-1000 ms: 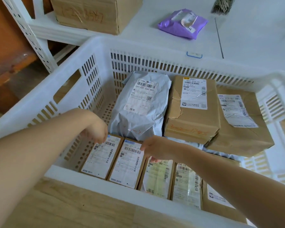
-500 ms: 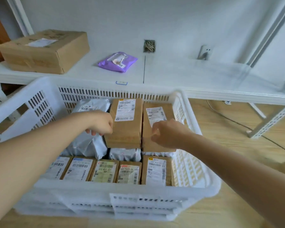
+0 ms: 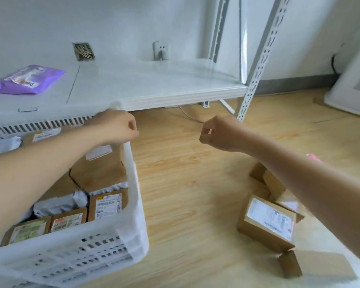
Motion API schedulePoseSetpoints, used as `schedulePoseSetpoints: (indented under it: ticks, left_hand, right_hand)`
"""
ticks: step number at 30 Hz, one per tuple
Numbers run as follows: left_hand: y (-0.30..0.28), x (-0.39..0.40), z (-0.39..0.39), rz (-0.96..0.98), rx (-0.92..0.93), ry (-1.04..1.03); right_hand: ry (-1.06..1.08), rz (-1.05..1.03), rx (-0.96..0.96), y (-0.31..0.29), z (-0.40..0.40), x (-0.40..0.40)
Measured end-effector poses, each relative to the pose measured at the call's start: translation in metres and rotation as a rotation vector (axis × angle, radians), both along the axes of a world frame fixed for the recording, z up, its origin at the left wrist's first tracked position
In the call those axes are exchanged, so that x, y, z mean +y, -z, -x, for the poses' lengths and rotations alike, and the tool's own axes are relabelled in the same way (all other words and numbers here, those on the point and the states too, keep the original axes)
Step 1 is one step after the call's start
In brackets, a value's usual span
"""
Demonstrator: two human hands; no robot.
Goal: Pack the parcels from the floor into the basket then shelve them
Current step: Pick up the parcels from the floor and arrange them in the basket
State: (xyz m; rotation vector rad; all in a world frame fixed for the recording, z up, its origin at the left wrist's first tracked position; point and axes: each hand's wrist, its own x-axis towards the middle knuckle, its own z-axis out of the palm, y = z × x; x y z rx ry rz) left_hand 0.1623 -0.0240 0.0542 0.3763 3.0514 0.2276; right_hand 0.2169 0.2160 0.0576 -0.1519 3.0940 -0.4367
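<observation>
A white slotted basket stands on the floor at the lower left, holding several brown cardboard parcels and grey poly bags. My left hand hovers over the basket's far right corner with its fingers curled and nothing in it. My right hand is a loose fist over bare floor to the right of the basket, also holding nothing. Under my right forearm, several brown parcels lie on the floor at the lower right, partly hidden by the arm.
A low white shelf runs behind the basket, with a purple parcel on its left part. A perforated white upright stands at the shelf's right end. A cable trails on the wooden floor beneath. A white object leans at the far right.
The view has swung right, away from the basket's inside toward the floor. Both hands have lifted out of the basket; the right hand has moved right, over the floor.
</observation>
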Motion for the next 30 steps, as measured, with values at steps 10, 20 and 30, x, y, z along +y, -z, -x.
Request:
schedulePoseSetpoints:
  ticks: [10, 20, 30]
  left_hand:
    - [0.058, 0.185, 0.005, -0.040, -0.027, 0.174]
    - [0.162, 0.273, -0.004, 0.021, -0.317, 0.176]
    - [0.232, 0.300, -0.038, -0.019, -0.511, 0.117]
  right_hand:
    - [0.233, 0.095, -0.126, 0.059, -0.037, 0.159]
    - [0.392, 0.216, -0.313, 0.140, -0.068, 0.255]
    - [0.331, 0.206, -0.553, 0.206, -0.083, 0.286]
